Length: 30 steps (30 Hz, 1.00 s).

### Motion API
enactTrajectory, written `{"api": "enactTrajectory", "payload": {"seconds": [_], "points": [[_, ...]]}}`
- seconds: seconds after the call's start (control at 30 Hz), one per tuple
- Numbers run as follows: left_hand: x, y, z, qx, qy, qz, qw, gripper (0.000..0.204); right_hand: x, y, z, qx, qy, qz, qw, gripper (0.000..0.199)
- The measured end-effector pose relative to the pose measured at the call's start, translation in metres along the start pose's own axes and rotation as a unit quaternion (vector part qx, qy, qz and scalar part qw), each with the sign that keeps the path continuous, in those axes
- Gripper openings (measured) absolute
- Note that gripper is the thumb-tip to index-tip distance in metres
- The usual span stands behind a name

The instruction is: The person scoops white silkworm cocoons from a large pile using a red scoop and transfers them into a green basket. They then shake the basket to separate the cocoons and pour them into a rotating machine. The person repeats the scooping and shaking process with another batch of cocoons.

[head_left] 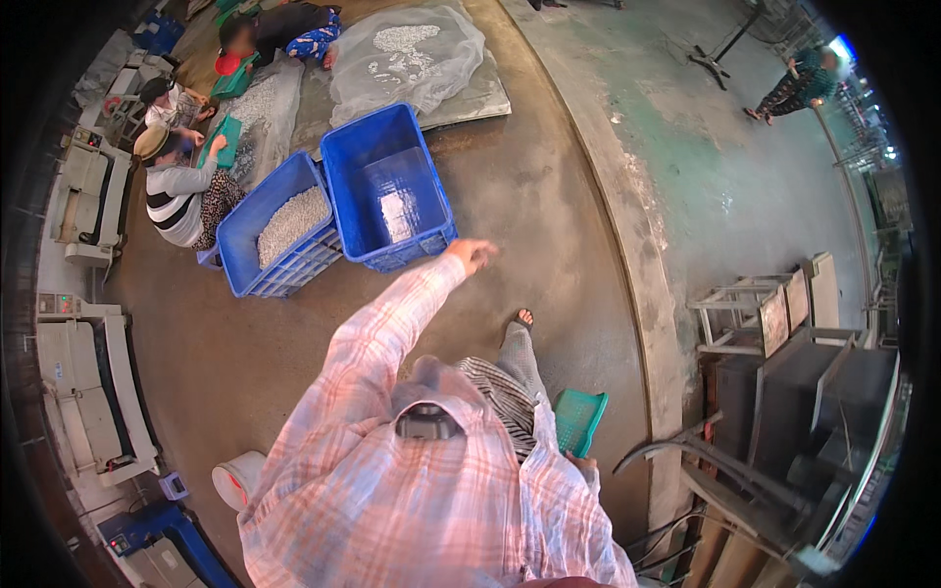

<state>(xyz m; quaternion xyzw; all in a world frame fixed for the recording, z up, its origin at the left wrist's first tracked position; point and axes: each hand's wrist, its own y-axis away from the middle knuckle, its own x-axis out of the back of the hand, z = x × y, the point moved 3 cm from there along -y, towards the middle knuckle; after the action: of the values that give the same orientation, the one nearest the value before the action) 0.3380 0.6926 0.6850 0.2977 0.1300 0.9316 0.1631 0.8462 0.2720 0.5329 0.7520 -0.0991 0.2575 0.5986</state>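
My left hand (474, 255) reaches forward at the end of a plaid sleeve, its fingers apart and a little blurred, with nothing in it. It is just right of a deep blue crate (390, 257) that has shallow water and a bright reflection inside. Beside that crate, to the left, a second blue crate (300, 265) is partly filled with small pale pieces (294, 225). Low at my right side, my right hand (585, 465) grips the edge of a green perforated basket (580, 421). Most of the right-hand fingers are hidden.
Several people crouch at the far left with green baskets around pale pieces on a sheet (257, 103). A low platform (470, 110) lies beyond the crates. A concrete curb (627, 225) runs along the right, near metal frames (755, 314). Machines (88, 382) line the left; a white bucket (238, 478) stands nearby.
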Motion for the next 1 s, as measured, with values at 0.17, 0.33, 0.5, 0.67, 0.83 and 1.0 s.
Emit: {"api": "enactTrajectory", "payload": {"seconds": [0.17,0.33,0.5,0.67,0.83,1.0], "points": [[-0.051,0.017,-0.167,0.196,-0.157,-0.124,0.96,0.027,0.099,-0.062,-0.175,0.002,0.051,0.002,0.999,0.06],[-0.069,0.144,-0.295,0.398,-0.206,-0.42,0.789,0.032,0.133,-0.103,-0.403,0.048,0.07,-0.004,0.996,0.059],[-0.035,0.05,-0.27,0.479,-0.095,-0.3,0.82,0.034,0.126,-0.252,-0.586,0.288,0.265,0.256,0.884,0.06],[0.053,-0.173,-0.252,0.385,-0.132,-0.156,0.9,0.038,0.088,-0.132,-0.885,0.321,0.31,0.152,0.882,0.065],[0.237,-0.444,-0.117,0.129,0.339,0.247,0.899,0.044,0.022,0.001,-1.147,0.483,0.429,0.108,0.756,0.058],[0.397,-0.548,0.042,0.247,0.66,0.253,0.663,0.104,-0.119,0.132,-1.321,0.596,0.537,0.013,0.597,0.039]]}}
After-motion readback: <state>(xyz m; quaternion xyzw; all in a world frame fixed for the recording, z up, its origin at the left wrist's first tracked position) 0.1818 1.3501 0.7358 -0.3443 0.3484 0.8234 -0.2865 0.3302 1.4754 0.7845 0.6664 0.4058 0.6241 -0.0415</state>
